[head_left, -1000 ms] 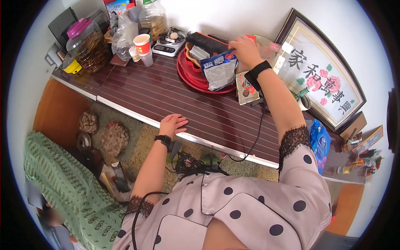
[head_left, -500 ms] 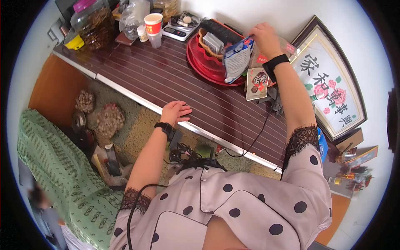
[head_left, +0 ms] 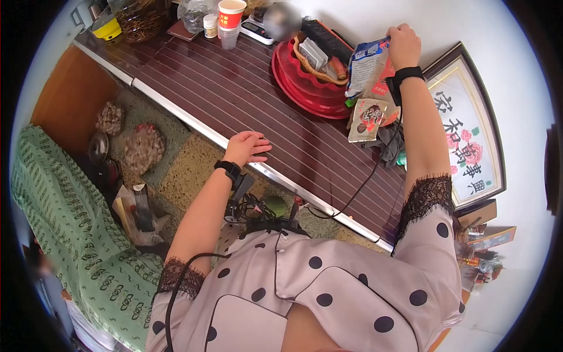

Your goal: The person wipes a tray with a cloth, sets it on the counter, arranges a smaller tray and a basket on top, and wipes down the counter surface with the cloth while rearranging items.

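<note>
A person in a dotted top with lace cuffs is at a dark, striped tabletop (head_left: pixel 193 88), its near edge trimmed in silver and its far edge against a white wall. The right hand (head_left: pixel 404 46) reaches to the far edge and pinches the top corner of a blue packet (head_left: pixel 365 69). The packet stands tilted, printed side showing, at the right side of a basket (head_left: pixel 321 75); whether its bottom rests on anything cannot be told.

The left hand (head_left: pixel 247 148) is at the middle of the near edge, fingers loosely bent and gripping nothing; whether it touches the surface cannot be told. Both wrists wear black bands.

The basket sits on a red tray (head_left: pixel 288 82) by the far edge. Right of the tray lie a beige packet (head_left: pixel 368 120) and a grey cloth (head_left: pixel 390 148). Further right, a framed sign (head_left: pixel 469 141) with brush lettering and pink flowers leans on the wall. Toward the far left corner, a paper cup (head_left: pixel 231 12), a clear cup (head_left: pixel 229 40) and a white bottle (head_left: pixel 210 27) stand close together.
</note>
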Demonstrator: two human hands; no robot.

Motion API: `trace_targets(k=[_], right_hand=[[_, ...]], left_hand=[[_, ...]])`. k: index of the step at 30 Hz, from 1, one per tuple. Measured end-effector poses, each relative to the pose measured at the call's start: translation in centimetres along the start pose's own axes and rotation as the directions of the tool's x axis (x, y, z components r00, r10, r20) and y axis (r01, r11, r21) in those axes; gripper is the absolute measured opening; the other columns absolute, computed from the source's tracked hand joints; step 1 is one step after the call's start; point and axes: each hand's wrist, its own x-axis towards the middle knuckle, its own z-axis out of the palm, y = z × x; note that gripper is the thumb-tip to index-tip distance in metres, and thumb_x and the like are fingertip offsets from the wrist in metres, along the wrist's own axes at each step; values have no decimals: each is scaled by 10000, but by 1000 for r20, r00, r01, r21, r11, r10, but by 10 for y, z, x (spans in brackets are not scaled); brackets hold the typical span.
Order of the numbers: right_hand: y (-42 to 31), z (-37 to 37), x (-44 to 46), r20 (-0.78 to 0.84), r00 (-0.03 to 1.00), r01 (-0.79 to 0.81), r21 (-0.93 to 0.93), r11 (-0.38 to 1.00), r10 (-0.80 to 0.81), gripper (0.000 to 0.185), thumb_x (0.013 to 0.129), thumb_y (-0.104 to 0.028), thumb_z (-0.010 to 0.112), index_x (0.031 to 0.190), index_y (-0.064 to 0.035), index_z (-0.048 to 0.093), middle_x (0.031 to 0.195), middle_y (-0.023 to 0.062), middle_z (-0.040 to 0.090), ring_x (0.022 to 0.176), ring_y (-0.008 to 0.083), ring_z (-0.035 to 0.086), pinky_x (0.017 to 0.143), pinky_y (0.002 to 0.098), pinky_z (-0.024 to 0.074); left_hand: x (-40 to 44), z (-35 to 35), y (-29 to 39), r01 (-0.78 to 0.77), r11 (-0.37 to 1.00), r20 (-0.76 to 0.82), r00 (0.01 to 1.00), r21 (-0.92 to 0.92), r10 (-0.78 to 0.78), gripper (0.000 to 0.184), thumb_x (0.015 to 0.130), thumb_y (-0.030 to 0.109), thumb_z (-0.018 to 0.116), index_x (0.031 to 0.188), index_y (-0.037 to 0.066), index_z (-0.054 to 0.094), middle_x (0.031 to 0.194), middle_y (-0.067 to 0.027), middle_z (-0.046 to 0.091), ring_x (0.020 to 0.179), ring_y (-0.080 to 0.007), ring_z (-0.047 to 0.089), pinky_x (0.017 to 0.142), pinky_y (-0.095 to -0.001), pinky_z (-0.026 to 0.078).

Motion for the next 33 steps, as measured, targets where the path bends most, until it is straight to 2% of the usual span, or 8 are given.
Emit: trace_targets(k=[3, 8, 13, 16, 22, 25, 29, 33], right_hand=[[5, 18, 6, 56, 996, -66, -43, 997, 69, 153, 824, -174, 540, 832, -142, 689, 921, 74, 618, 836, 246, 623, 699, 398, 484], [-10, 39, -5, 388, 892, -182, -158, 971, 230, 233, 887, -166, 466, 877, -81, 683, 1003, 117, 627, 898, 289, 658, 749, 402, 533], [-7, 71, -5, 491, 867, -103, 9, 995, 85, 225, 877, -132, 475, 946, -55, 675, 1039, 163, 639, 914, 352, 649, 791, 434, 532], [-16, 50, 4, 549, 835, -64, 13, 998, 46, 214, 869, -123, 486, 956, -110, 681, 1029, 124, 648, 947, 314, 642, 795, 430, 528], [-53, -36, -23, 375, 867, 277, 184, 943, -327, 243, 835, -123, 515, 961, -244, 684, 1009, 41, 660, 1018, 248, 601, 945, 497, 389], [-52, -19, -36, 500, 782, 281, 251, 926, -372, 222, 826, -136, 522, 934, -231, 692, 951, 36, 668, 988, 255, 614, 961, 518, 349], [-35, -11, -29, 581, 765, 209, 184, 960, -278, 199, 819, -143, 530, 877, -218, 705, 902, 44, 677, 937, 262, 633, 947, 526, 359], [-15, 8, -13, 533, 822, 188, 81, 979, -202, 171, 796, -134, 541, 773, -188, 701, 839, 91, 683, 875, 264, 650, 816, 466, 462]], left_hand=[[-1, -1, 2, 16, 1000, 3, 1000, -12, -16, 283, 957, 143, 462, 1169, -35, 518, 1123, -201, 621, 997, -276, 656, 707, -360, 610], [0, -3, 2, 12, 1000, 20, 1000, -26, -11, 295, 960, 162, 474, 1181, -30, 515, 1117, -197, 620, 990, -277, 658, 703, -362, 612], [0, -5, 2, 29, 999, 33, 999, -35, -27, 299, 963, 167, 483, 1193, -22, 513, 1114, -198, 619, 990, -282, 656, 709, -370, 612], [3, -7, 0, 30, 998, 45, 999, -52, -28, 295, 963, 166, 486, 1188, -23, 515, 1113, -199, 620, 992, -284, 655, 714, -378, 611], [1, -8, 2, 38, 997, 56, 998, -72, -34, 285, 964, 167, 485, 1174, -22, 523, 1117, -204, 616, 995, -287, 654, 715, -391, 612], [3, -8, 1, 35, 998, 57, 998, -61, -32, 287, 963, 168, 489, 1175, -23, 522, 1114, -199, 617, 996, -283, 654, 710, -386, 613], [4, -9, 0, 40, 997, 42, 998, -59, -37, 288, 963, 171, 491, 1173, -23, 522, 1111, -188, 620, 993, -277, 656, 703, -377, 613], [4, -10, -3, 24, 998, 72, 997, -64, -19, 299, 960, 175, 497, 1178, -28, 512, 1113, -191, 613, 990, -279, 656, 705, -382, 611]])
